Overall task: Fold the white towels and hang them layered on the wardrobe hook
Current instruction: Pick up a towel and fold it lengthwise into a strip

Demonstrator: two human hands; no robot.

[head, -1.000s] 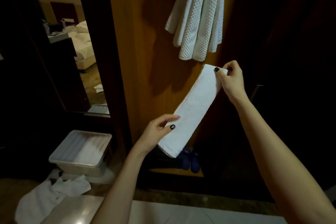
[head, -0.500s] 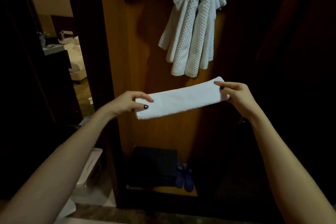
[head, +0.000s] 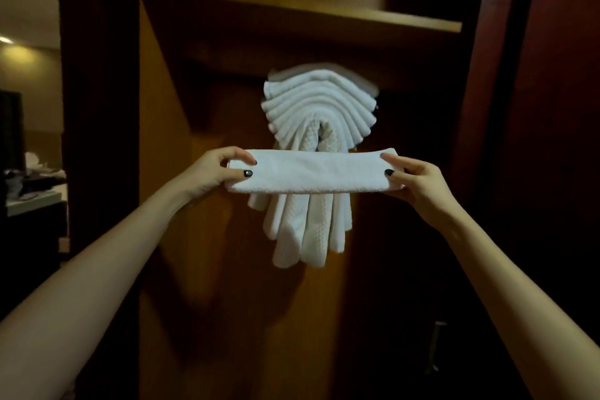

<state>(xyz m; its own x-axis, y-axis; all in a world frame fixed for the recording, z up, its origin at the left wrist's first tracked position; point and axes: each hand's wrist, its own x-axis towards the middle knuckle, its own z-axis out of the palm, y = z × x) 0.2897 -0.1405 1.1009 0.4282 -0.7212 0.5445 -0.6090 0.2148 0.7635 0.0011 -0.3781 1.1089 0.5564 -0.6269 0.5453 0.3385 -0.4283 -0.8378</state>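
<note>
A white towel folded into a long narrow strip is stretched level between my hands. My left hand pinches its left end and my right hand pinches its right end. Behind the strip, several white towels hang draped in layers over a hook on the wooden wardrobe back panel. Their ends dangle below the strip. The hook itself is hidden under the towels.
A wooden shelf runs across the wardrobe above the hung towels. A dark red-brown wardrobe side stands at the right. At the far left a dim room shows a counter with small items.
Both hands have raised the folded strip from a slanted hold to a level one in front of the hung towels. The view has tilted up, so the floor, bin and shoes have left the frame.
</note>
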